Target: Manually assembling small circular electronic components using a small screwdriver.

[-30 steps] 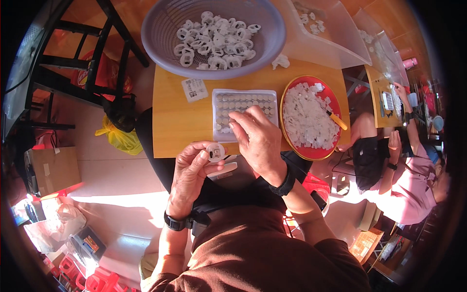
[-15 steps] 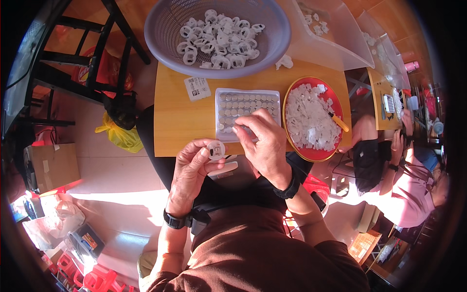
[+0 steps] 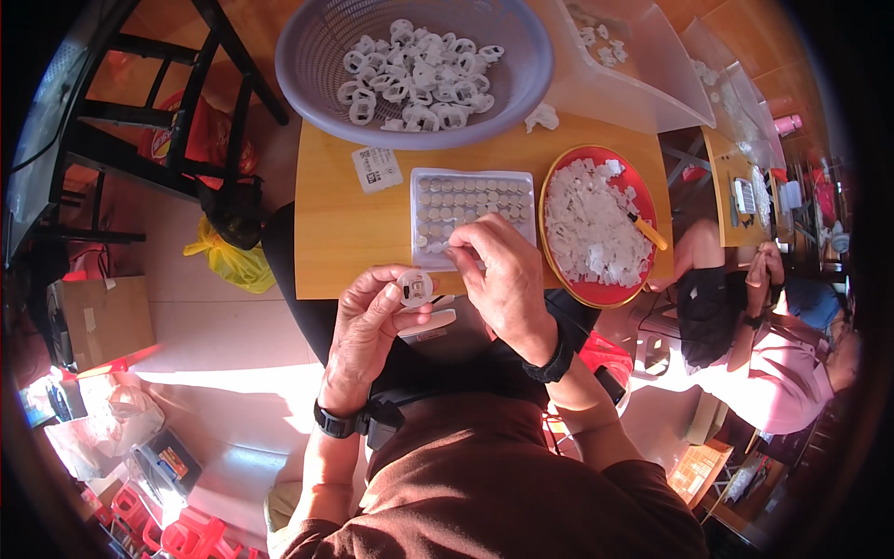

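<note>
My left hand [image 3: 366, 315] pinches a small round white plastic housing [image 3: 415, 288] between thumb and fingers, with a dark part and small slots on its face. Over the near edge of a white tray [image 3: 416, 210] hovers my right hand [image 3: 504, 287], its fingers curled and drawn together. Whatever may sit between those fingertips is hidden or too small to name. Rows of round silver button cells [image 3: 470, 199] fill the tray. Right of it lies a red round plate [image 3: 643, 191] heaped with small translucent white plastic pieces [image 3: 596, 228]. A yellow-handled tool [image 3: 651, 233] rests on the heap.
A grey-purple plastic basket [image 3: 307, 93] of similar white housings [image 3: 419, 74] stands at the table's far side. Beside it is a clear plastic bin [image 3: 643, 84]. A printed label card [image 3: 376, 170] lies left of the tray. Another person [image 3: 782, 373] sits at the right.
Both hands stay almost in place. My right hand has shifted very slightly to the left over the tray, and the picture has moved a little. At the right, the other person's hands have moved.
</note>
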Motion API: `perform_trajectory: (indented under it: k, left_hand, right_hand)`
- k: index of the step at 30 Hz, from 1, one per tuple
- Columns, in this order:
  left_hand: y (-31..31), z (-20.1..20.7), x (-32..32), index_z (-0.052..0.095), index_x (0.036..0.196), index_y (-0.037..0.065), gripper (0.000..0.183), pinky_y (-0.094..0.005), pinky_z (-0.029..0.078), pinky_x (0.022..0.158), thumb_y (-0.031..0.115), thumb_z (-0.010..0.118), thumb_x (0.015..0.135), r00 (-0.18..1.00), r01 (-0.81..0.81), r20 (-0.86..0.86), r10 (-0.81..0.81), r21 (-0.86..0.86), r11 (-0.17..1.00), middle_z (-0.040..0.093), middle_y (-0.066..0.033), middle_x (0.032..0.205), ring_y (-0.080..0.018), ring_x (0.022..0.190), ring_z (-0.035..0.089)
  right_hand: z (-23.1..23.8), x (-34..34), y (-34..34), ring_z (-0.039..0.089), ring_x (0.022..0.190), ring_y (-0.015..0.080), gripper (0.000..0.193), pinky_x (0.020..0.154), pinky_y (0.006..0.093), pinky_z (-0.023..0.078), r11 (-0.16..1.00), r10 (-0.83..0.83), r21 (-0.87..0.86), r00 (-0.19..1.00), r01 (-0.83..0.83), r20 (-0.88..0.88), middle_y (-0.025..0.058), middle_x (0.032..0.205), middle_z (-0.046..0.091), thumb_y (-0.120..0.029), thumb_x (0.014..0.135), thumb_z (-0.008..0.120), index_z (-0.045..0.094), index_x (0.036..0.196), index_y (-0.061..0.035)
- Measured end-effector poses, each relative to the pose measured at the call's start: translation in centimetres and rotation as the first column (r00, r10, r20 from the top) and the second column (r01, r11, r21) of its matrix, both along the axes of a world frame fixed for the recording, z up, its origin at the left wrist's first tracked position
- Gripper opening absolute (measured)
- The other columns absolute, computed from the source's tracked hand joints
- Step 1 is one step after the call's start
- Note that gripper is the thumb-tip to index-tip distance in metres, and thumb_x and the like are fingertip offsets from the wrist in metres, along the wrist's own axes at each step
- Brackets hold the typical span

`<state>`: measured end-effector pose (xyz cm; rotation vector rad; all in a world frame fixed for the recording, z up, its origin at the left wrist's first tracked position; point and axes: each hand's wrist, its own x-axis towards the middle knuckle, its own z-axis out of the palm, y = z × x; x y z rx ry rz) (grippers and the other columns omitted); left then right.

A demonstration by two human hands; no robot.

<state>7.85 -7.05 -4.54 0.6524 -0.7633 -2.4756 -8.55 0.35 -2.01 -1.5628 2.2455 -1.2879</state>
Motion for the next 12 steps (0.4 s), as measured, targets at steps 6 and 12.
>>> perform_trajectory:
  k: [6,12]
  left_hand:
    - [0.1,0.4,0.1,0.057,0.108,0.001,0.023,-0.0314,0.058,0.075,0.017,0.056,0.092,1.000,0.004,-0.015,-0.004,0.000,1.000,0.063,-0.0201,0.101,-0.0207,0.081,0.067]
    - [0.4,0.7,-0.1,0.057,0.111,0.000,0.026,-0.0325,0.058,0.075,0.015,0.059,0.090,0.999,0.001,0.037,0.001,-0.067,0.998,0.064,-0.0150,0.103,-0.0206,0.085,0.066]
  right_hand:
    - [1.8,1.0,0.9,0.059,0.067,0.0262,0.015,0.056,0.0335,0.047,0.990,0.111,-0.106,0.979,-0.094,0.170,0.0090,0.077,0.056,0.007,0.074,0.064,0.058,0.084,-0.0036]
    - [1.6,2.2,1.6,0.061,0.072,0.0261,0.022,0.059,0.0335,0.049,0.963,0.233,-0.154,0.970,-0.221,0.063,0.0085,0.084,0.060,0.007,0.072,0.063,0.062,0.091,-0.0038]
